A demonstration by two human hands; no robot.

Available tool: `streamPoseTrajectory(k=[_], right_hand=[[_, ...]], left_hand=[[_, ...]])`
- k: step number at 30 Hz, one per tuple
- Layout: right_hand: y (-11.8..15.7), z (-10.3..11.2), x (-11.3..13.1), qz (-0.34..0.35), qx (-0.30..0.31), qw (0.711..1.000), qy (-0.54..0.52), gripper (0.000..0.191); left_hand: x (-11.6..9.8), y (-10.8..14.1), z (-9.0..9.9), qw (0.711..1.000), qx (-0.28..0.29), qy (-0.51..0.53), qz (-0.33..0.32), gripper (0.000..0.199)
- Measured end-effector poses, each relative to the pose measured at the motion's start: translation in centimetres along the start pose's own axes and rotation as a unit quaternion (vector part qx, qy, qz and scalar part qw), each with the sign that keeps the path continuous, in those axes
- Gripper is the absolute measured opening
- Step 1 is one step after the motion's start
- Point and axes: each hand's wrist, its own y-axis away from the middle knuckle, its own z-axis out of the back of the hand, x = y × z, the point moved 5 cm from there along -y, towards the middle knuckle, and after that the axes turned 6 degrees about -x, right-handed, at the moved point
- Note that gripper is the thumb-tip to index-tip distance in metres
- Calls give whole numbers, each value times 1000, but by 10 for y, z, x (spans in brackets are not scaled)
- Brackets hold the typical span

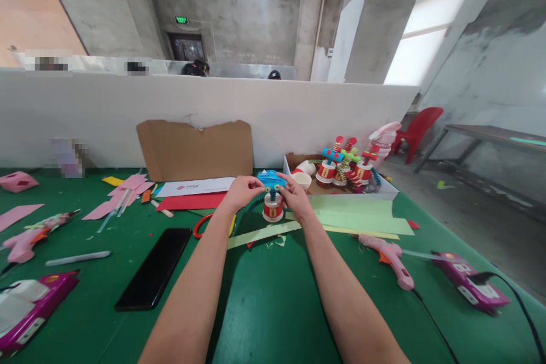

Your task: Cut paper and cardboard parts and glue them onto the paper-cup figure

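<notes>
In the head view a paper-cup figure stands upright on the green table, its base a red-and-white paper cup [273, 208]. A blue paper head [270, 181] with two round light-coloured eyes tops it, joined by a dark neck. My left hand [244, 191] pinches the left side of that head, fingers closed. From the right, my right hand [295, 195] has its fingers closed around the other side. A pale green paper strip [264, 235] lies just in front of the cup. Behind my left wrist, red-and-yellow scissors [202, 226] are partly hidden.
A shallow box [375, 193] at the back right holds several similar cup figures. A pink glue gun [391, 256] and a purple power strip [469, 284] lie right. Left are a black phone [154, 268], pink paper [128, 189] and another glue gun [25, 243]. Cardboard [197, 153] stands behind.
</notes>
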Motion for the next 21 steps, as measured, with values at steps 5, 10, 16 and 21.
streamPoseTrajectory(k=[5, 10, 16, 21], right_hand=[[1, 0, 1, -2, 3, 1000, -8, 49], [0, 1, -1, -3, 2, 1000, -4, 49], [-1, 1, -4, 2, 10, 1000, 3, 50], [-2, 1, -6, 0, 17, 1000, 11, 50]], left_hand=[[-4, 1, 0, 1000, 0, -30, 2, 20], [-12, 2, 2, 997, -7, -78, -9, 19], [-16, 2, 3, 993, -15, -118, -9, 17], [-21, 2, 4, 988, -18, -155, -18, 16]])
